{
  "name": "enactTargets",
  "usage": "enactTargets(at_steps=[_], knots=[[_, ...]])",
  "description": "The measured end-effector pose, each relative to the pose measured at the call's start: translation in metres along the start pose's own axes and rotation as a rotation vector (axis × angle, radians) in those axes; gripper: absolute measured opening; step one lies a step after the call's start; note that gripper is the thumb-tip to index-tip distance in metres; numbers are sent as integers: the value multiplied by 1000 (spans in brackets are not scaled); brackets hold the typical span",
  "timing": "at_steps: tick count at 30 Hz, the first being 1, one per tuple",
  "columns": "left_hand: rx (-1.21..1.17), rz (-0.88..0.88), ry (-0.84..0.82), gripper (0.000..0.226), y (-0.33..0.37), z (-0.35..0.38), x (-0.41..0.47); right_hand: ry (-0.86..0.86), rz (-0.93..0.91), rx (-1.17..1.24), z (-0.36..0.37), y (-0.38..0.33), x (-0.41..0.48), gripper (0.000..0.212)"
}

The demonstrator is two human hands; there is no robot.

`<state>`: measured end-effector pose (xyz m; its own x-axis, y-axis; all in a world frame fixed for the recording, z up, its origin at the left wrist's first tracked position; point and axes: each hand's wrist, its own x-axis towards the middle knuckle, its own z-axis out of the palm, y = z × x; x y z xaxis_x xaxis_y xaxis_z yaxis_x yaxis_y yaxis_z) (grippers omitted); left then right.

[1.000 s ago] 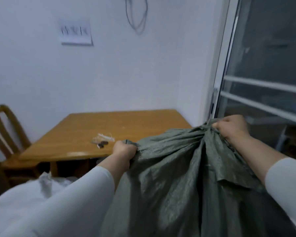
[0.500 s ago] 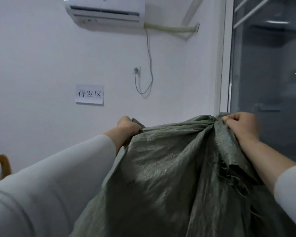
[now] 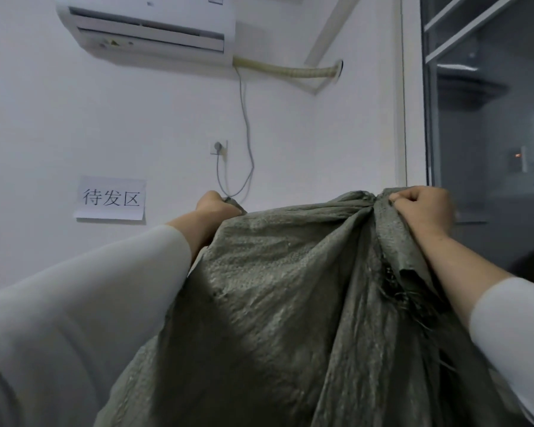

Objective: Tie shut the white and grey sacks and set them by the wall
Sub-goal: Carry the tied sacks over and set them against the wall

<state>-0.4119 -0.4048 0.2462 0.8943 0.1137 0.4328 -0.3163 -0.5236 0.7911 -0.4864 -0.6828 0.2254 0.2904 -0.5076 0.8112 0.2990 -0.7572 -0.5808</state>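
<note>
While its fingers are curling into a tight fist, the right hand is gripping the gathered, twisted neck of the grey sack, with the bunched weave pinched under the thumb at the sack's highest point. Across from it, the left hand is clutching a corner of the same sack, its fingers wrapping round the cloth and mostly hiding behind it. Between the two hands the top edge is stretching taut, and the body of the sack is hanging down in front of the person, filling the lower middle of the view. Frayed strands are sticking out of a torn fold just below the right wrist. White sleeves are covering both forearms.

Behind the sack a white wall is showing, though how near the sack is to it cannot be told. A paper sign with three printed characters is hanging to the left of the left hand. Above the hands, a plug is sitting in a socket, and a cable is looping down from an air conditioner. Dark window glass is filling the right edge.
</note>
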Motion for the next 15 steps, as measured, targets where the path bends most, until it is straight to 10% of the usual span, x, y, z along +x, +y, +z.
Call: enactTargets(at_steps=[15], knots=[[128,-35,148,46,-58,71,210,-18,-91,52,234,72,118,23]])
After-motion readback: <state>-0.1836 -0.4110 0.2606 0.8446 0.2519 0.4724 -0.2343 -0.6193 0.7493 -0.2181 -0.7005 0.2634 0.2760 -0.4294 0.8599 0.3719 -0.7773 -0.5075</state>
